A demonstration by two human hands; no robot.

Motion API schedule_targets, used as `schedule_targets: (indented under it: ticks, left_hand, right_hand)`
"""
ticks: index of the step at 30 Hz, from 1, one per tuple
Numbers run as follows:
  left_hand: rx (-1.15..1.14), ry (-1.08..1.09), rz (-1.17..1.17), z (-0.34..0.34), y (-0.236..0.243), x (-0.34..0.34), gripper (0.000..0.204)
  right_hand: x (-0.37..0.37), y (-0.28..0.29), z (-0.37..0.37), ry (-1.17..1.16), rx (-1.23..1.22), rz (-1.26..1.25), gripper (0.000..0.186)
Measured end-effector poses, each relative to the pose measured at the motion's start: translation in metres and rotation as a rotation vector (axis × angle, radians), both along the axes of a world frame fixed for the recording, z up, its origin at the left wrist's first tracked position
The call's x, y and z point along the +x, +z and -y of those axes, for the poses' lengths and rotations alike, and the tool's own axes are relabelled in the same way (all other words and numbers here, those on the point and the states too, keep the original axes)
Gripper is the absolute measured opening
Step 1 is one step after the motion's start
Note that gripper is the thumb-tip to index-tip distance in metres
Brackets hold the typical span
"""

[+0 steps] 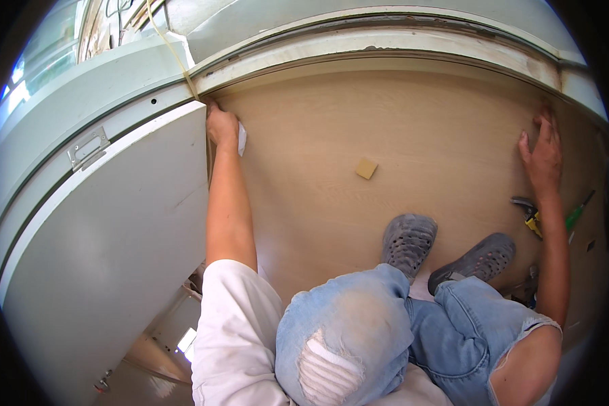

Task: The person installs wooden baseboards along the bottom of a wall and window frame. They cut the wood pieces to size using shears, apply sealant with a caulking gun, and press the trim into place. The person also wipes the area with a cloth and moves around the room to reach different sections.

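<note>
Two hands: left hand (222, 127) grips one white cloth (241, 139), right hand (543, 154) lies open on the wooden panel (413, 122).

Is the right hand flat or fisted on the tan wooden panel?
Flat: right hand lies palm-down, fingers spread, on the tan wooden panel.

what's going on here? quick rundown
A person crouches on a light wood panel laid on the floor. The left hand reaches to the panel's far-left corner, by the grey door leaf and frame, pinching a small white piece. The right hand lies flat, fingers spread, near the panel's right edge. A small tan square block lies loose mid-panel. Yellow-handled pliers and a green-handled tool lie beside the right forearm. Both grey clogs rest on the panel.
</note>
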State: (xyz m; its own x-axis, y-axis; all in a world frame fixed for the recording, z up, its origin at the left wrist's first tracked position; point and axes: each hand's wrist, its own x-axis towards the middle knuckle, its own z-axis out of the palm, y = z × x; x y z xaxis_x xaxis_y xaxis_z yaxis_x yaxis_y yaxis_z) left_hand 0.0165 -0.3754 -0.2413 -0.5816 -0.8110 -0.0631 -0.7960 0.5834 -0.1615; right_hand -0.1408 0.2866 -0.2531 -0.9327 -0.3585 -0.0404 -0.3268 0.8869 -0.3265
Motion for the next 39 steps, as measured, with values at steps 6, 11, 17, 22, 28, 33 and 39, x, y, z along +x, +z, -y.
schedule_targets:
  ticks: [6,11,17,22,28,33,39]
  left_hand:
    - [0.077,0.089,0.120,-0.005,-0.005,-0.021,0.067]
    - [-0.016,-0.003,0.019,0.011,-0.017,-0.008,0.064]
    - [0.028,-0.093,0.013,0.008,-0.012,0.000,0.064]
    - [0.026,-0.195,-0.058,-0.022,-0.004,0.000,0.059]
    - [0.016,-0.467,-0.104,-0.050,-0.008,0.001,0.056]
    - [0.123,-0.457,-0.127,-0.118,0.000,-0.019,0.063]
    - [0.130,-0.607,-0.026,-0.191,0.006,-0.039,0.059]
  right_hand:
    - [-0.002,-0.002,-0.010,0.068,0.020,-0.100,0.063]
    - [-0.001,-0.003,-0.007,-0.011,0.005,0.026,0.058]
    - [-0.001,0.006,0.003,0.056,0.005,-0.074,0.042]
    - [-0.003,0.003,0.003,0.080,0.044,-0.122,0.042]
    - [-0.003,0.004,0.004,0.108,0.035,-0.167,0.049]
    - [-0.001,-0.003,-0.002,0.094,0.137,-0.125,0.048]
    - [0.001,-0.003,0.000,0.098,0.078,-0.135,0.040]
